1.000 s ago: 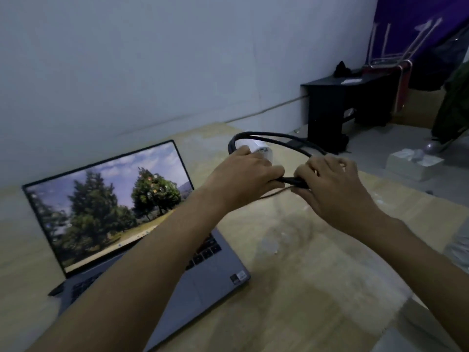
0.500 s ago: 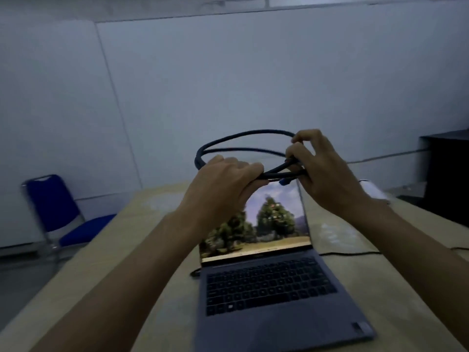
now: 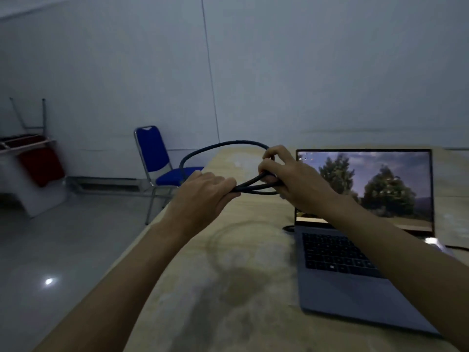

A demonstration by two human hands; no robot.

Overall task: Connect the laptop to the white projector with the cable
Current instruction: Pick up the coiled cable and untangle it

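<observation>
A coiled black cable (image 3: 215,148) hangs in the air above the wooden table (image 3: 241,288), held by both hands. My left hand (image 3: 203,196) grips the coil's near strands from the left. My right hand (image 3: 291,179) pinches the same bundle at its right side, in front of the laptop screen. The grey laptop (image 3: 355,262) stands open at the right of the table, its screen showing trees. A thin dark lead (image 3: 289,228) lies at the laptop's left rear corner. The white projector is out of view.
A blue chair (image 3: 157,158) stands at the table's far left corner. A tilted white board with red panels (image 3: 38,168) leans at the far left. Grey tiled floor (image 3: 50,250) lies left of the table edge. A pale wall closes the back.
The view has swung left: the laptop now sits at the right, and the blue chair has come nearer the centre. Both hands still hold the cable, whose loop has widened to the left.
</observation>
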